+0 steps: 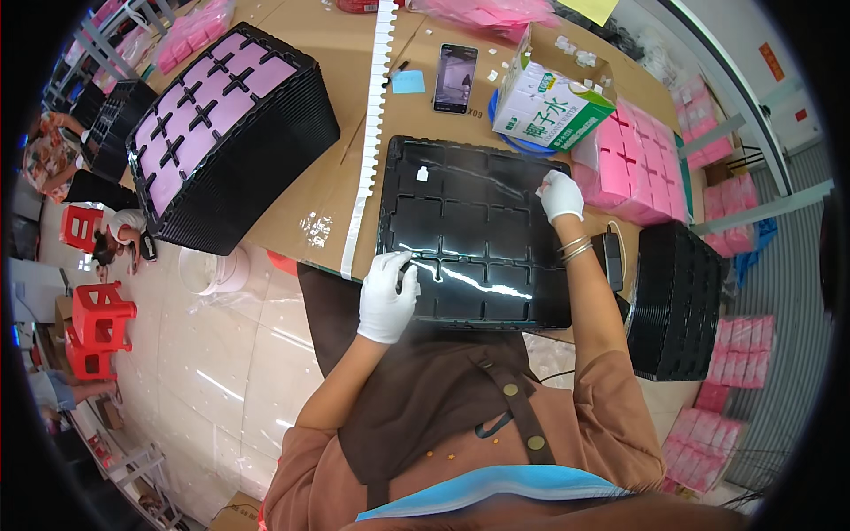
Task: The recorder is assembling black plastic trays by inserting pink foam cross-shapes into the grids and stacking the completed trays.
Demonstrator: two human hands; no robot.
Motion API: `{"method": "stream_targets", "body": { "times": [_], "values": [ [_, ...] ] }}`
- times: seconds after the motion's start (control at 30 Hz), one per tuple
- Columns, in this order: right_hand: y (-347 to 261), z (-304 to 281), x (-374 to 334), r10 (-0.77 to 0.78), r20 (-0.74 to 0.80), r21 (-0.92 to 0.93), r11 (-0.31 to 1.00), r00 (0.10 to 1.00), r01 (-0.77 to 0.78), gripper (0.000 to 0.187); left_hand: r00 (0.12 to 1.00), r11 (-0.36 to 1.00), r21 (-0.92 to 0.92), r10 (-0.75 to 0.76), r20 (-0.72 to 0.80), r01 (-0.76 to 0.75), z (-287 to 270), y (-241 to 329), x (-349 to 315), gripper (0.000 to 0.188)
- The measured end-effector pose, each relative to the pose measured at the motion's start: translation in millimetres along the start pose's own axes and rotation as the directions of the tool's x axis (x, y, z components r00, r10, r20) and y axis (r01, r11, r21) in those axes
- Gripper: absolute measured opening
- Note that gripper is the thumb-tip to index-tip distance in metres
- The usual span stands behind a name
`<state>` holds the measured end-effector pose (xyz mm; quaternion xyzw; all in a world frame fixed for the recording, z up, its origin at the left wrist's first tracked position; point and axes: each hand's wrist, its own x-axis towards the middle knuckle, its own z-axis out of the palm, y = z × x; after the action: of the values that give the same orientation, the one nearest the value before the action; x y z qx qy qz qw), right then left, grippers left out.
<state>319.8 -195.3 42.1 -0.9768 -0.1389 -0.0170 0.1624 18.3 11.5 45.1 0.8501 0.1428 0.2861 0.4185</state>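
Observation:
A black plastic compartment tray [482, 234] lies in front of me on the brown table, shiny with reflections. One small white tag [422, 174] rests in its upper left compartment. My left hand [387, 299], in a white glove, is at the tray's lower left edge with its fingers curled together. My right hand [561, 196], also gloved, is closed at the upper right corner, its fingertips pinched together. Whatever either hand holds is too small or hidden to make out.
A tall stack of black trays [257, 168] with pink sheets on top stands at left. Beyond my tray lie a phone [455, 80], a white notched strip [370, 133] and a carton of white scraps [553, 102]. Pink packs [630, 164] and more trays [675, 301] are at right.

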Motion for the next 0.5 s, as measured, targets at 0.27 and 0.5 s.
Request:
{"method": "stream_targets", "body": {
  "times": [0.27, 0.5],
  "values": [
    [-51.2, -12.7, -29.7, -0.185, 0.047, 0.557, 0.821, 0.982, 0.128, 0.005, 0.999, 0.997, -0.068, -0.042, -0.012, 0.041, -3.2, 2.7, -0.9, 0.018],
    [-172.0, 41.9, -2.5, -0.416, 0.213, 0.289, 0.891, 0.884, 0.349, 0.011, 0.999, 0.995, -0.095, -0.044, -0.018, 0.043, -6.6, 4.3, 2.4, 0.016]
  ]
}}
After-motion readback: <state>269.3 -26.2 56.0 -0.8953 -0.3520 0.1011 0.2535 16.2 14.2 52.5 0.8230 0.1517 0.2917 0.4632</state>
